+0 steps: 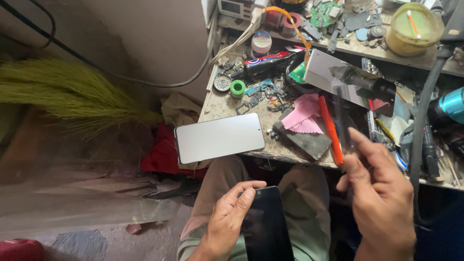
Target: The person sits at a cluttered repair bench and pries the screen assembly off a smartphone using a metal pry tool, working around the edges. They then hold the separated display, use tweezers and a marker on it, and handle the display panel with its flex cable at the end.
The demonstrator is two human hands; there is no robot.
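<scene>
— Two phones, as far as I can see. One lies face up at the edge of the workbench (270, 150), a pale grey slab (219, 137) with one end hanging off the corner, probably parked there to keep it off the clutter.

— And the other?

— A dark phone (266, 227) rests along the person's lap, glass side up. The left hand (227, 220) holds it by its upper left edge, thumb laid over the corner, fingers curled underneath, so it stays steady on the thigh.

— What's the right hand doing?

— The right hand (382, 203) is raised at the bench edge, fingers pinched narrow round something thin and see-through, a clear film or strip (344, 125), that runs up toward the bench. It blurs there, so I can't say for sure what it is. An orange-handled tool (330, 130) lies just beside it.

— Any packages up there?

— Going down in size: a yellowish round tub (414, 21) with a lid on the back shelf; a tube (268, 60) in red, white and blue lying on its side, cap toward the hand; a small round tin (261, 42) with a white and blue lid behind it; a little green roll (237, 88) in front. A pink cloth (303, 116) sits on a dark block, within reach.
</scene>
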